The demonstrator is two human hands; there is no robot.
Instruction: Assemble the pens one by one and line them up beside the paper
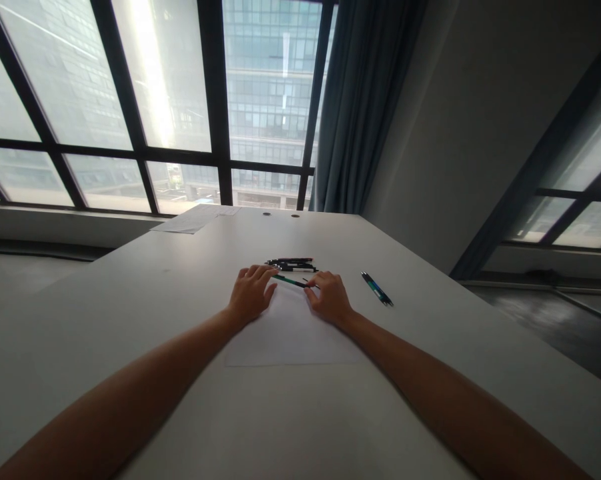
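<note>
Two-handed: pinching the green pen (291,281) in the right grip (329,295), with the left grip (250,292) spread by its other end. If pinched loosely, could roll against the black pens (289,267) just beyond both.

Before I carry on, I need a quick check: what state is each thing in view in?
Left hand: thumb and fingertips apart, at one end of the green pen; grip unclear
Right hand: pinching the other end
Green pen: slanting between the hands; tip in or out unclear
Dark pens: lying bunched
Two pens: lying side by side
White sheet: flat
Far papers: lying flat
Blue curtain: gathered
</note>
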